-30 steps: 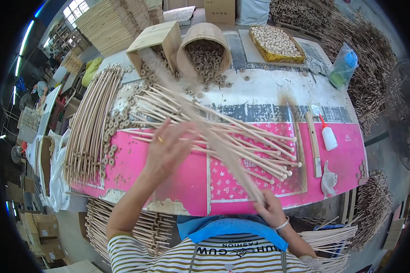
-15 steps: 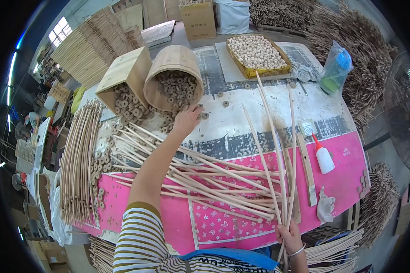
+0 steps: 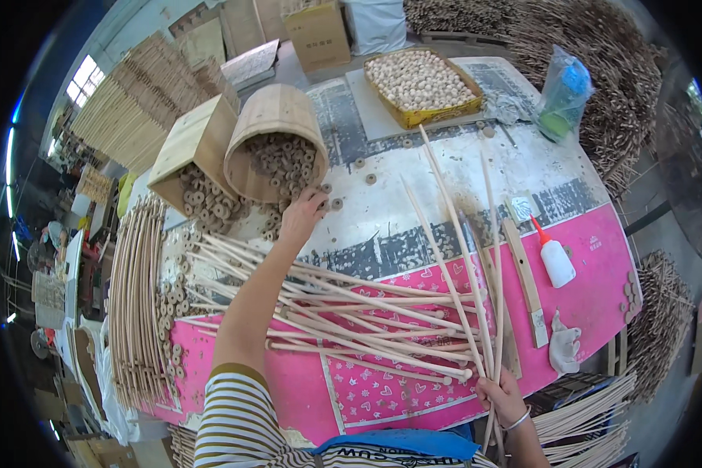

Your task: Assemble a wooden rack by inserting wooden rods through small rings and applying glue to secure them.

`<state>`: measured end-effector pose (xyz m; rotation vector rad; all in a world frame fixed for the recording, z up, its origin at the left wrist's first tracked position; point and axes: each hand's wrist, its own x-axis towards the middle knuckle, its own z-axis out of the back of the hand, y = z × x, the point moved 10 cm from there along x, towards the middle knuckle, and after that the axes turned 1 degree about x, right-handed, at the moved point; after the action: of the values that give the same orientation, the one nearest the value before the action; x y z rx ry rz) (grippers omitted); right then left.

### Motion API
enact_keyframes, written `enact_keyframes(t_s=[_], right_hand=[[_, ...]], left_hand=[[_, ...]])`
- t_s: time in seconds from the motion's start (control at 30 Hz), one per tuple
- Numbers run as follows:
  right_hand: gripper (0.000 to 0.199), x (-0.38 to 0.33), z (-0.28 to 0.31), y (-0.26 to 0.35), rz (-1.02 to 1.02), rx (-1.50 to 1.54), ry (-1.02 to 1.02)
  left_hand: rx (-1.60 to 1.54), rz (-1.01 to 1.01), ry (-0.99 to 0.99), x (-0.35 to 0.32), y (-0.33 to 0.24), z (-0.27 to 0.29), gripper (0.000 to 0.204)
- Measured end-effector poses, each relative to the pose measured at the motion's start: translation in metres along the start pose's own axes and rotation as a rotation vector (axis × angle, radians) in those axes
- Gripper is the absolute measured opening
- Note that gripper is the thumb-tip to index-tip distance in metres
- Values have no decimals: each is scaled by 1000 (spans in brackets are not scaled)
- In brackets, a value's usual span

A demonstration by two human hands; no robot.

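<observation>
Left hand (image 3: pixel 303 217) stretched out to spill of small wooden rings (image 3: pixel 288 168) at mouth of tipped round wooden bucket (image 3: pixel 277 129); fingers curled down onto rings at spill's edge, whether any ring is pinched cannot be told. Right hand (image 3: pixel 504 396) at near table edge, fingers closed round lower ends of about 4 long thin sticks (image 3: pixel 464 257) fanning away across table toward yellow tray of pale wooden beads (image 3: pixel 421 82). Loose pile of wooden sticks (image 3: pixel 327 316) lying crosswise between both hands, under left forearm. Square wooden box (image 3: pixel 191 160) tipped beside bucket, also holding rings. Row of curved rods (image 3: pixel 136 296) along left table edge, ring discs scattered among them. Right of held sticks: flat wooden strip (image 3: pixel 526 281), white glue bottle with red tip (image 3: pixel 555 257), crumpled white glove (image 3: pixel 563 347). Clear plastic bag (image 3: pixel 561 93) at far right corner. Table (image 3: pixel 593 249) covered with pink patterned sheet on near half, worn white and grey sheet on far half. Cardboard box (image 3: pixel 318 35) and stacked stick bundles (image 3: pixel 144 105) beyond table; heaps of thin sticks (image 3: pixel 600 54) at far right.
</observation>
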<state>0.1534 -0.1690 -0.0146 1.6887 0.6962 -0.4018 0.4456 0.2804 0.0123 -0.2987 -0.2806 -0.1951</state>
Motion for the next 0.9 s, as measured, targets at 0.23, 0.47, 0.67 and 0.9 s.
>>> enact_keyframes(t_s=[0.23,0.47,0.67,0.9], right_hand=[[26,0,-4,-5,13,6,44],[28,1,-10,-11,-2,25,29],[27,-5,-5,-6,19,20,20],[30,5,-16,-12,31,20,106]], left_hand=[[-49,38,-38,-4,8,11,32],[-110,43,-68,-7,10,14,33],[-140,-14,77,10,-4,-7,38],[-170,-7,149,5,20,-2,41]])
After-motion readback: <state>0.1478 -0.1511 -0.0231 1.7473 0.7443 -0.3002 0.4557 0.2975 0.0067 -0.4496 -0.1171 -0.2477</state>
